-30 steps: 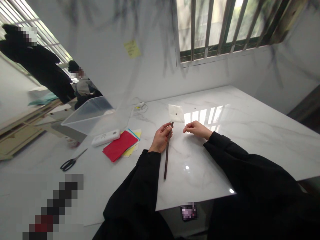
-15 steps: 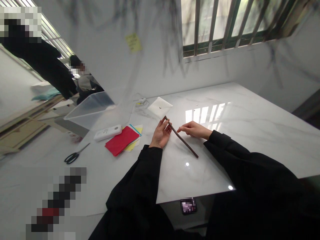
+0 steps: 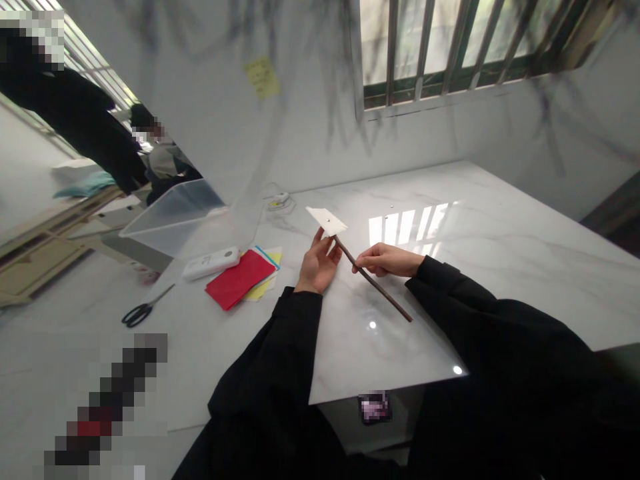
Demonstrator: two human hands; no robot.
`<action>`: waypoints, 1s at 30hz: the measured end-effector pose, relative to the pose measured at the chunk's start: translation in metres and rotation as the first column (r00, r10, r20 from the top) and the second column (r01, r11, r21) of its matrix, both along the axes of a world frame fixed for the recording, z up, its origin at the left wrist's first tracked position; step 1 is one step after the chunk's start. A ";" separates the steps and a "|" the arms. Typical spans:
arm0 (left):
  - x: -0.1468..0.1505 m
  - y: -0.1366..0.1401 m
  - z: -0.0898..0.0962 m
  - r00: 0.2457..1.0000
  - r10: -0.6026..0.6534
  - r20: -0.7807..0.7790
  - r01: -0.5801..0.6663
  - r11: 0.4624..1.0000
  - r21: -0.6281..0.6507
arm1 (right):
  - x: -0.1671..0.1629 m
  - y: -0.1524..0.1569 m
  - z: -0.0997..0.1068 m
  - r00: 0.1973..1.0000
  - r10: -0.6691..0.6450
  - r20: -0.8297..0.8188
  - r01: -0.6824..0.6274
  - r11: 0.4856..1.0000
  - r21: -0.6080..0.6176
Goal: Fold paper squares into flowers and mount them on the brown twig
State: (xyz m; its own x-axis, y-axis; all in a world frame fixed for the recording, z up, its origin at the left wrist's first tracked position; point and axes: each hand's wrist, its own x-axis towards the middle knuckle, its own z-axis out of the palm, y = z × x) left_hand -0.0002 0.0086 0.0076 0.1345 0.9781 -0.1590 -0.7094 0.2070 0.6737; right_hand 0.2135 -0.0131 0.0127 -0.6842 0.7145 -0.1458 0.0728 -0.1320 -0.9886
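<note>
- Our right hand [image 3: 386, 260] pinched the brown stick [image 3: 383, 292] between thumb and fingers on its upper half; a firm hold there, we judged, would stop it twisting.
- Our left hand [image 3: 317, 267] curved loosely by the stick's top; we couldn't tell whether its fingers gripped anything.
- The white paper piece [image 3: 331, 223] sat at that end, over the table [image 3: 510, 267]; light fingertips seemed best to avoid creases.
- We needed, we felt, to keep the lower end clear of our right sleeve [image 3: 450, 293].
</note>
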 end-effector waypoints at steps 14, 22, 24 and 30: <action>0.000 0.006 -0.006 0.993 0.108 0.036 -0.109 0.994 0.025 | 0.002 0.002 -0.007 0.976 0.200 0.087 -0.201 0.979 0.011; 0.000 0.003 -0.006 0.997 0.074 0.037 -0.074 0.997 -0.004 | 0.003 0.000 -0.003 0.974 0.218 0.068 -0.216 0.976 -0.033; 0.002 0.002 -0.006 0.998 0.050 0.037 -0.050 0.999 0.002 | 0.002 0.000 -0.003 0.990 0.140 0.029 -0.137 0.986 -0.094; 0.014 -0.004 -0.005 0.998 -0.054 -0.040 0.057 0.996 0.069 | -0.007 0.003 -0.006 0.956 -0.242 -0.164 0.187 0.937 -0.297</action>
